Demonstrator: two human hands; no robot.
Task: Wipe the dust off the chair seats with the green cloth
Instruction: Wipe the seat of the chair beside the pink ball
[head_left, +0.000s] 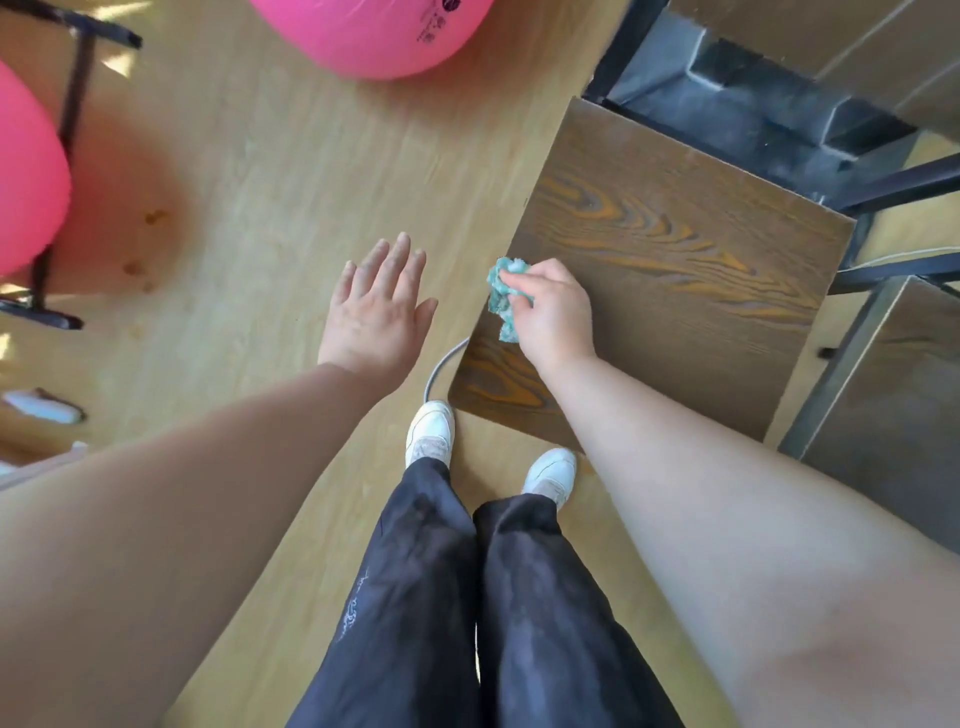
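A dark wooden chair seat (675, 270) with strong grain stands in front of me, right of centre. My right hand (556, 312) grips a crumpled green cloth (504, 296) at the seat's left edge, and the cloth bulges out to the left of my fingers. My left hand (379, 306) hovers over the floor to the left of the seat, palm down with straight spread fingers, holding nothing.
Two pink exercise balls (374, 31) (26, 171) sit at the top and far left, by a black metal frame (72, 114). Another dark seat (893, 395) stands at the right, with black chair legs (904, 182) behind. A grey cable (441, 364) loops on the wooden floor near my white shoes (431, 431).
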